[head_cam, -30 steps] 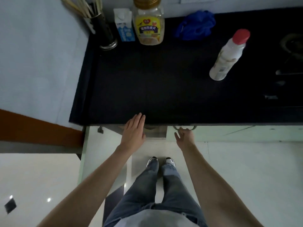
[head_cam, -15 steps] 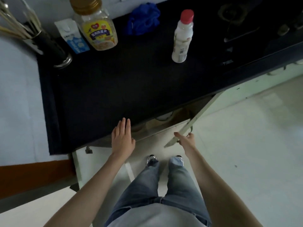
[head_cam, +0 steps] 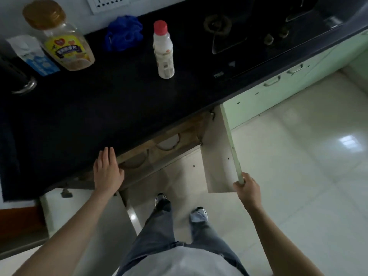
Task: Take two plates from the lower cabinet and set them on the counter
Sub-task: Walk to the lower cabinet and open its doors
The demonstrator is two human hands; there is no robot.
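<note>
While both cabinet doors stand open, the black counter (head_cam: pixel 103 108) carries clutter along its far edge, 10 to 12 o'clock. Dark utensil holder (head_cam: pixel 17 76) at far left, partly cropped. Blue-and-white carton (head_cam: pixel 32 55) next, touching a clear jar (head_cam: pixel 63 42) with gold lid and yellow label. Blue cloth (head_cam: pixel 123 33) bunched near 12. White bottle (head_cam: pixel 163 50) with red cap upright, just right of the cloth, apart from it. Gas hob (head_cam: pixel 229 30) at 1 o'clock. Near half of the counter bare.

Left door (head_cam: pixel 85 212) swings toward the person at 8 o'clock. Left hand (head_cam: pixel 107 172) flat, fingers straight and together, holding nothing, at the counter's front edge; can't tell if it touches.

Plates (head_cam: pixel 168 143): pale rims visible in the open lower cabinet under the counter overhang, centre frame. Overhang hides most of them; count unclear.

Right door (head_cam: pixel 219 154) open at 3 o'clock. Right hand (head_cam: pixel 247 189) pinches its free edge at the bottom corner, fingers curled round it, arm extended.

Closed green doors (head_cam: pixel 278 90) further right.
</note>
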